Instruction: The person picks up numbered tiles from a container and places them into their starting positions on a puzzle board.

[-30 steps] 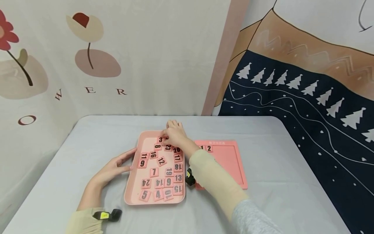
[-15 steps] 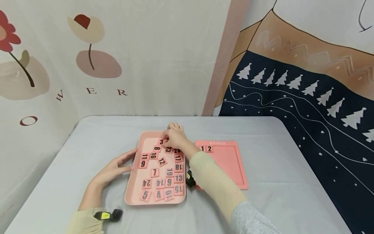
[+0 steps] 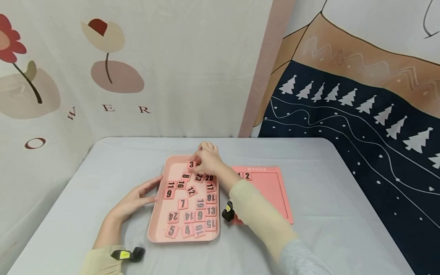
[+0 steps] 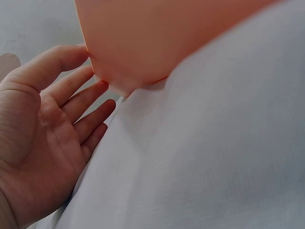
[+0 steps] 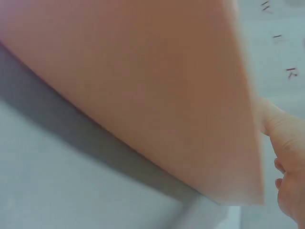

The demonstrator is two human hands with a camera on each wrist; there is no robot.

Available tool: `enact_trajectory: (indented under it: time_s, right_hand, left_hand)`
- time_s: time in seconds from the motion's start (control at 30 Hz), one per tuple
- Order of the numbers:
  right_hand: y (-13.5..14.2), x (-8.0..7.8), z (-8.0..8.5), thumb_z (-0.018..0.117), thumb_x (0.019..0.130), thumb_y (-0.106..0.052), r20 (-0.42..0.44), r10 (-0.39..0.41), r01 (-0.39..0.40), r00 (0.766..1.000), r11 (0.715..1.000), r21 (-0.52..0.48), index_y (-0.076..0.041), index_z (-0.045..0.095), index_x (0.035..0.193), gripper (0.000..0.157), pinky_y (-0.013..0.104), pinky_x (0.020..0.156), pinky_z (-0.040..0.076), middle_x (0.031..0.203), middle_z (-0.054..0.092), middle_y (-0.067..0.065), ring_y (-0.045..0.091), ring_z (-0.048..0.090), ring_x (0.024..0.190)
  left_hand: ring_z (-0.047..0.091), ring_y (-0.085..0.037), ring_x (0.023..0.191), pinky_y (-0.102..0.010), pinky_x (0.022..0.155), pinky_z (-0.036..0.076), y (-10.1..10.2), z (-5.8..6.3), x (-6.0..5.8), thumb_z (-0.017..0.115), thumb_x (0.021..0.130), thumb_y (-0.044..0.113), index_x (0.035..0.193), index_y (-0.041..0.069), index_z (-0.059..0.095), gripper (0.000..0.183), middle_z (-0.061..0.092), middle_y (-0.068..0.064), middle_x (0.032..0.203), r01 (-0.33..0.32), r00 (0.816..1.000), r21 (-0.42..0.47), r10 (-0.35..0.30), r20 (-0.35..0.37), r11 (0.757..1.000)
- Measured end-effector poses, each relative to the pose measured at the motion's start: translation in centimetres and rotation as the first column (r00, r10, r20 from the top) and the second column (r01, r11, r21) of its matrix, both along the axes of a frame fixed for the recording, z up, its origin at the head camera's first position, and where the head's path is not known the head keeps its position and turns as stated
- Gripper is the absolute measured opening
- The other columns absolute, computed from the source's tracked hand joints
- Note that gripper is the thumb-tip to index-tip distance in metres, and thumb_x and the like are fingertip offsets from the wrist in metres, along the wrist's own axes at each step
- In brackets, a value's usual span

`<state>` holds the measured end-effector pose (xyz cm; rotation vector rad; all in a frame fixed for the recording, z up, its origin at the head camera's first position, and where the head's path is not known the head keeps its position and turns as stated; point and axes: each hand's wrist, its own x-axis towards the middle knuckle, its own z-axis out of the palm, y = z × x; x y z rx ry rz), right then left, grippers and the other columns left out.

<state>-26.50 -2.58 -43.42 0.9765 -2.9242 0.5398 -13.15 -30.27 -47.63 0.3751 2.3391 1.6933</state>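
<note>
A pink tray (image 3: 172,168) of loose number tiles lies on the table. My right hand (image 3: 207,159) reaches over its far edge, thumb and forefinger pinching the number 3 tile (image 3: 191,164). Another tile beside it is mostly hidden under that hand. My left hand (image 3: 139,196) rests its fingertips against the tray's left side. In the left wrist view the left hand (image 4: 52,129) has loosely extended fingers touching the tray wall (image 4: 128,43). The tray's outer wall (image 5: 143,71) fills much of the right wrist view, hiding the right hand's (image 5: 288,152) fingertips.
Right of the tray lies a pink puzzle board (image 3: 266,198). The number 2 tile (image 3: 247,176) sits in its top row, beside a 1 tile partly covered by my right arm. Nearby tray tiles include number 8 (image 3: 186,176) and number 20 (image 3: 209,178). Printed curtains (image 3: 192,68) hang behind.
My right hand's fingers have closed in on the number 3 tile, which has shifted slightly, away from the 8 tile. The left hand stays at the tray's side.
</note>
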Motion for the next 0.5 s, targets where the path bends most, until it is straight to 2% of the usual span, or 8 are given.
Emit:
enact_trajectory:
  time_s: [0.17,0.4,0.5]
  right_hand:
    - [1.1,0.7,2.1,0.082,0.073,-0.04,-0.015,0.014,-0.015,1.0,0.998,-0.064,-0.024,0.072,0.098,0.032,0.033,0.085,0.025,0.105,0.037,-0.003,0.016,0.03,0.099]
    - [4.0,2.0,4.4,0.083,0.073,-0.029,-0.054,0.02,-0.029,0.998,0.984,-0.173,-0.022,0.071,0.097,0.028,0.038,0.088,0.026,0.106,0.038,-0.002,0.018,0.03,0.1]
    - [5.8,2.6,4.8,0.084,0.071,-0.026,-0.084,0.015,-0.034,0.996,0.974,-0.225,-0.02,0.071,0.095,0.027,0.04,0.088,0.026,0.104,0.038,-0.001,0.019,0.031,0.099]
  left_hand:
    - [0.019,-0.034,0.14,-0.007,0.098,0.023,-0.1,0.1,0.1,0.068,0.089,0.013,0.148,0.009,0.036,0.067,0.031,-0.011,0.153,0.0,1.0,-0.011,0.0,-0.007,1.0]
    - [0.024,-0.016,0.138,-0.007,0.098,0.023,0.0,0.1,0.2,0.067,0.089,0.012,0.148,0.007,0.036,0.067,0.031,-0.013,0.152,0.006,1.0,-0.005,-0.006,-0.017,1.0]
    - [0.023,-0.022,0.139,-0.007,0.097,0.023,0.0,0.2,0.1,0.067,0.089,0.012,0.148,0.008,0.036,0.067,0.031,-0.013,0.152,0.002,1.0,-0.009,-0.002,-0.016,1.0]
